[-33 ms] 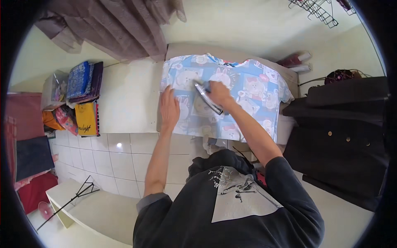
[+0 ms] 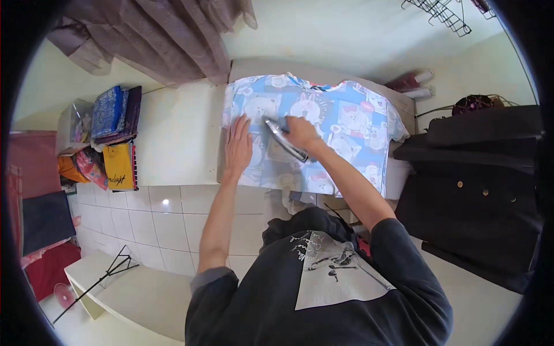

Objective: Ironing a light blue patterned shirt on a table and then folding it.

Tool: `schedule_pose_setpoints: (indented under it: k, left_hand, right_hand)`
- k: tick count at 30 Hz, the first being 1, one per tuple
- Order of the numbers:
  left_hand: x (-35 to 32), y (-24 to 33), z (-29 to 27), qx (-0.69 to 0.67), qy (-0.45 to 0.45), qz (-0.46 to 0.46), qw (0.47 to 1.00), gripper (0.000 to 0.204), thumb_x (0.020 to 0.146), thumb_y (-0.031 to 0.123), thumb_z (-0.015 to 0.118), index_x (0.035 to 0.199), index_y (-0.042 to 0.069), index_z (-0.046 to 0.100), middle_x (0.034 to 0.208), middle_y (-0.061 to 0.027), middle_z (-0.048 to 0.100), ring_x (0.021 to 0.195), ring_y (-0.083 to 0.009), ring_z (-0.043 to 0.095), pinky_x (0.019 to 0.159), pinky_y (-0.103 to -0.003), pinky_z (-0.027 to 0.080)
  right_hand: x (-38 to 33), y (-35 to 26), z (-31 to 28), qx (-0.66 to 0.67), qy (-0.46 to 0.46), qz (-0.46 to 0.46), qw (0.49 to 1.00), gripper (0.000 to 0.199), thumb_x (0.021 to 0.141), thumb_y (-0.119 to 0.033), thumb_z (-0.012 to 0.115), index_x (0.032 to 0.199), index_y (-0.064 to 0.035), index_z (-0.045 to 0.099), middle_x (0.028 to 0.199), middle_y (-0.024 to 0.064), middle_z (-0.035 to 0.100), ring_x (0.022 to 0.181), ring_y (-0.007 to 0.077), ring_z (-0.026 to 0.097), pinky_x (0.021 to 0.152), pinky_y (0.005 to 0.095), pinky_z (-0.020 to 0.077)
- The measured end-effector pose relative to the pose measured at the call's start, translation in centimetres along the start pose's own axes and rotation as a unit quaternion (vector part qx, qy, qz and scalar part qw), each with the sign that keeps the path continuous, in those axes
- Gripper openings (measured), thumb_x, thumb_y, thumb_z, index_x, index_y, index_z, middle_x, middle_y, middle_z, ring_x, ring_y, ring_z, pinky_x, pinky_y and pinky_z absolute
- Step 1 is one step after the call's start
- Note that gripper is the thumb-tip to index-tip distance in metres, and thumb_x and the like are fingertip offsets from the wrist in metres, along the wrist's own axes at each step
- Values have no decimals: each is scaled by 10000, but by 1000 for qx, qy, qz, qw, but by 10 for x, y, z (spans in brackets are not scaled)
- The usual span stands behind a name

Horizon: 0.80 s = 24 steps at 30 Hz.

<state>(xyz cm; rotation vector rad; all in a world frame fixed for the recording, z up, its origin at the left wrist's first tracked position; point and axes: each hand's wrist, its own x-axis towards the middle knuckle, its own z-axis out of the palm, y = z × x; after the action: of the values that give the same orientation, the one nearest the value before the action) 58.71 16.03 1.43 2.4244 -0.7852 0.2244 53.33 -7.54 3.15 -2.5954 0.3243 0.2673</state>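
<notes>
A light blue shirt printed with cartoon bears and rabbits lies spread flat, its neckline at the far side. My right hand is closed round the handle of a clothes iron. The iron rests over the shirt's left half, its tip pointing far left; the sole is hidden beneath it. Just left of the iron, my left hand lies on the cloth near the shirt's left edge, fingers stretched out and holding nothing.
Folded blue and purple cloths and a yellow item sit at the left. A dark buttoned garment is at the right. Brown curtains hang at the back left. A folded black stand lies on a pale bench at lower left.
The iron and my right hand have shifted slightly left and a little nearer to me. My left hand has slid slightly forward, its fingers lying flatter on the shirt.
</notes>
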Motion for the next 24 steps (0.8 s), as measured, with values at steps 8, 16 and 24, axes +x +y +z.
schedule_pose_setpoints:
  k: [8, 16, 24]
  left_hand:
    - [13, -20, 6, 132, -141, 42, 980, 610, 1051, 351, 389, 1586, 93, 247, 1656, -43, 247, 1523, -196, 225, 1234, -481, 163]
    - [8, -28, 12, 127, -150, 18, 980, 613, 1056, 369, 372, 1600, 134, 217, 1659, -38, 236, 1528, -209, 210, 1233, -513, 140]
    - [8, -22, 8, 127, -143, 21, 981, 590, 1060, 352, 370, 1592, 126, 249, 1653, -45, 254, 1523, -221, 225, 1226, -532, 145]
  right_hand:
    - [-9, 44, -47, -13, -15, 23, 1000, 365, 827, -306, 708, 1100, -68, 669, 1033, 227, 702, 1011, 418, 668, 852, 520, 540]
    - [-30, 55, -50, -12, -57, 2, 998, 391, 780, -296, 740, 1107, -92, 675, 972, 215, 720, 907, 418, 685, 819, 502, 553]
    - [-106, 57, -56, -7, -37, 60, 997, 352, 822, -312, 719, 1108, -111, 673, 880, 180, 719, 861, 404, 687, 770, 520, 552]
